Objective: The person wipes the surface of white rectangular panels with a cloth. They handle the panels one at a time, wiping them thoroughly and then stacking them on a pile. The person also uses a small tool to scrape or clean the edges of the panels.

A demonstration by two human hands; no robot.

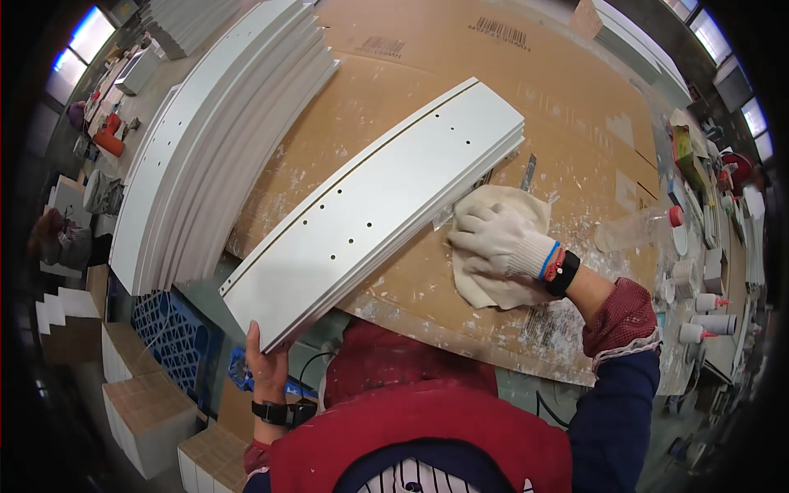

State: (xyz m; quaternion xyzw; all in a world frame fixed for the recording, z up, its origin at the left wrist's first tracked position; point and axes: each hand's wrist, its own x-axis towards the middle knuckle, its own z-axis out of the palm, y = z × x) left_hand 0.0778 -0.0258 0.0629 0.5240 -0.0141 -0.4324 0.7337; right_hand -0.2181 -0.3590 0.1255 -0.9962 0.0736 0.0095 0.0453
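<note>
A small stack of white panels [386,189], drilled with dark holes and grooved along one long edge, lies slantwise across the cardboard-covered table. Its near left end juts past the table's edge, where my bare left hand [267,361] grips the corner; the thumb shows and the other fingers are hidden underneath. My right hand [497,238], in a white knitted glove, rests with curled fingers on a bunched cream cloth [485,283], to the right of the panels. A narrow grey blade-like tool [528,172] lies just beyond the cloth.
A tall stack of similar white panels [164,156] stands at the left. Paint-spotted cardboard [394,308] covers the table. A clear bottle with a red cap [675,216] and white glue bottles [694,333] are at the right. Boxes [148,411] and a blue plastic pallet [168,333] sit lower left.
</note>
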